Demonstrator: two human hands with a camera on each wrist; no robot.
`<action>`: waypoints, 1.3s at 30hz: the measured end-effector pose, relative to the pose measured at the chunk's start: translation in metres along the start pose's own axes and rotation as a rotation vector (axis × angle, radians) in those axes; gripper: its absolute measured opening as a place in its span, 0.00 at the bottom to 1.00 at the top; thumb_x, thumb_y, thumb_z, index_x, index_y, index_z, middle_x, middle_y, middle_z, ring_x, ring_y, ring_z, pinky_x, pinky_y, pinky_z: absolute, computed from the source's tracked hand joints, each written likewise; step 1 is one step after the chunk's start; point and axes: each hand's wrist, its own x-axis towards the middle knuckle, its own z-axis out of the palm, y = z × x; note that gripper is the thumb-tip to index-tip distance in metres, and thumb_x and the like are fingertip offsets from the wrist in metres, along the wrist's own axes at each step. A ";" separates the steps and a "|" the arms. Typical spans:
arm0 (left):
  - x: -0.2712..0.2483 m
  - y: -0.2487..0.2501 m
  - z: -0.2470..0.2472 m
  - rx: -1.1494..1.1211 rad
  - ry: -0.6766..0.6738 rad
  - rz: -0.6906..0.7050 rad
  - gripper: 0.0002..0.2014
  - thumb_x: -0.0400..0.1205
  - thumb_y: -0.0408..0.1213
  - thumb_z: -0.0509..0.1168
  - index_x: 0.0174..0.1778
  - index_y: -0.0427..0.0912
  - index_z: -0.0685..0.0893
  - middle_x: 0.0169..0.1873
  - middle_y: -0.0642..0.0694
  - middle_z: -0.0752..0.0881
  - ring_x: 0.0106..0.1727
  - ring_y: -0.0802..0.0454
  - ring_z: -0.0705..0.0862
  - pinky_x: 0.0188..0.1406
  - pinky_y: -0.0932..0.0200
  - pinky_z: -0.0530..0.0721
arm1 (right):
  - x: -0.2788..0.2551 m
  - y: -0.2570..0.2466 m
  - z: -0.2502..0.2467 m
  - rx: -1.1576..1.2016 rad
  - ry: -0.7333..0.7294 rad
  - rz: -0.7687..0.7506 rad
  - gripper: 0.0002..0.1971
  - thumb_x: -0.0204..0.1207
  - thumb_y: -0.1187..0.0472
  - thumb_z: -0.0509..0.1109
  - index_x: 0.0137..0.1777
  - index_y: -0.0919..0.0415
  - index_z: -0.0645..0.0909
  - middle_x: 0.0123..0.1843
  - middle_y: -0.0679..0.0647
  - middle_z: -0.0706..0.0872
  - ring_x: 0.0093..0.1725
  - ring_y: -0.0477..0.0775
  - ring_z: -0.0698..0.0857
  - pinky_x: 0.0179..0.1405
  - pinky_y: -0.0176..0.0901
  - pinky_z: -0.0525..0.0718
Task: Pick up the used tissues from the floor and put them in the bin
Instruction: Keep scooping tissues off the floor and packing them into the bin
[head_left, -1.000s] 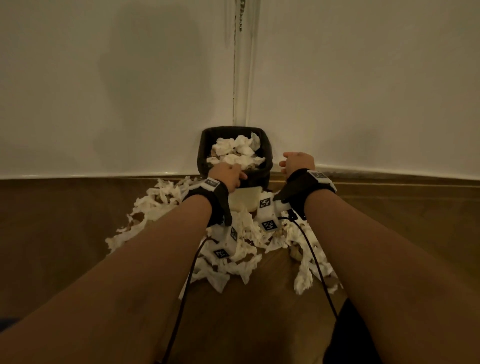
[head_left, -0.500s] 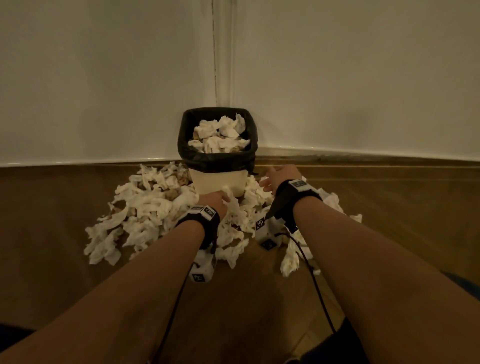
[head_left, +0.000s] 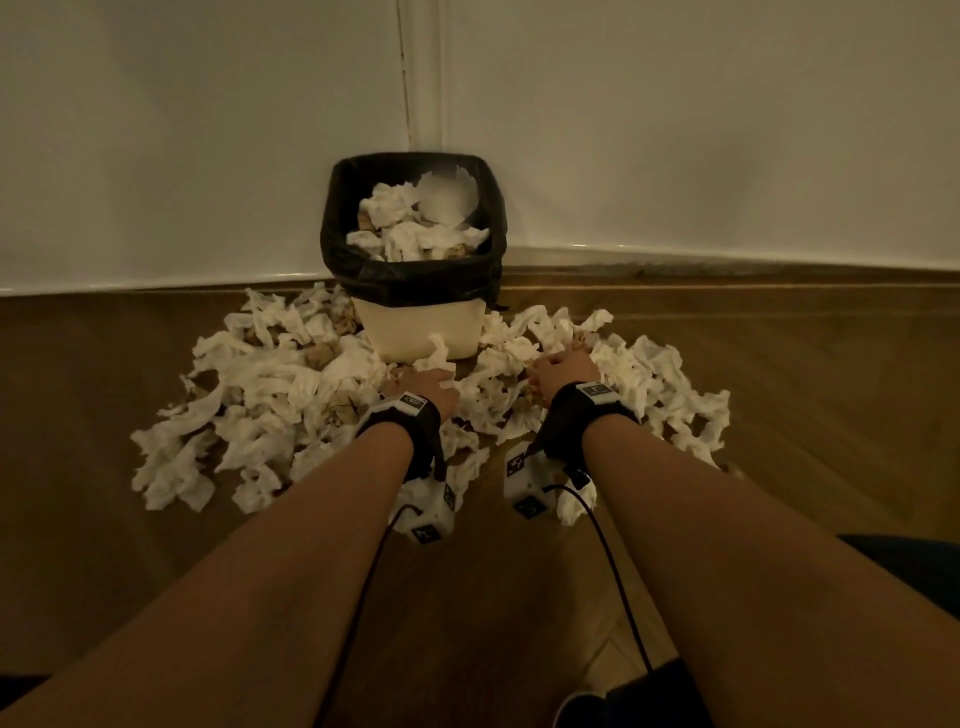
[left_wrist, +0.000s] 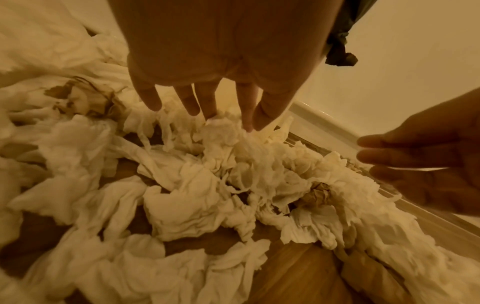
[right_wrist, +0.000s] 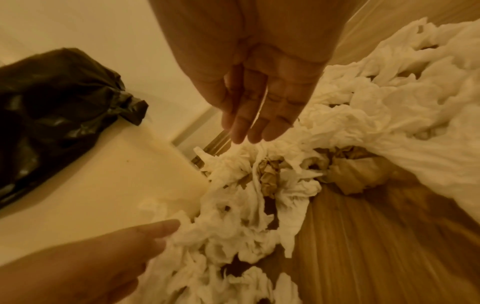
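A cream bin (head_left: 415, 332) with a black liner (head_left: 410, 275) stands in the wall corner, heaped with crumpled tissues (head_left: 410, 234). Many more white and brown-stained tissues (head_left: 270, 395) lie on the wooden floor around it. My left hand (head_left: 434, 387) is low in front of the bin. In the left wrist view its fingers (left_wrist: 207, 107) point straight down and their tips touch a tissue (left_wrist: 228, 135). My right hand (head_left: 556, 366) hovers just right of the bin. Its fingers (right_wrist: 254, 123) are straight, just above a tissue (right_wrist: 233, 164), and hold nothing.
White walls (head_left: 675, 130) and a skirting board (head_left: 727, 260) close off the space behind the bin. Bare wooden floor (head_left: 493, 597) lies between my forearms and the pile. The liner's loose knot (right_wrist: 130, 111) hangs at the bin's side.
Both hands have come down from the bin's rim to the tissue pile on the floor in front of it. My head has drawn back, so more of the pile shows.
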 end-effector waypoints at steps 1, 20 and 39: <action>0.000 0.001 -0.001 0.009 0.029 -0.007 0.21 0.85 0.48 0.54 0.76 0.53 0.68 0.80 0.43 0.61 0.79 0.40 0.61 0.79 0.47 0.59 | 0.000 0.003 -0.001 -0.050 0.041 -0.018 0.15 0.82 0.59 0.59 0.57 0.66 0.84 0.55 0.62 0.87 0.50 0.62 0.84 0.48 0.46 0.82; -0.006 -0.022 -0.002 -0.530 0.209 -0.096 0.20 0.84 0.36 0.58 0.71 0.32 0.73 0.69 0.33 0.76 0.68 0.34 0.74 0.69 0.47 0.72 | 0.010 0.024 0.036 -0.539 -0.069 -0.180 0.20 0.81 0.57 0.61 0.72 0.59 0.73 0.72 0.64 0.70 0.68 0.66 0.74 0.65 0.51 0.75; -0.030 -0.012 -0.017 -1.182 0.041 -0.248 0.16 0.83 0.34 0.57 0.61 0.27 0.78 0.57 0.30 0.80 0.47 0.37 0.80 0.61 0.47 0.77 | 0.003 0.040 0.038 0.117 0.071 -0.019 0.17 0.78 0.59 0.65 0.66 0.57 0.79 0.63 0.59 0.83 0.60 0.60 0.82 0.56 0.45 0.80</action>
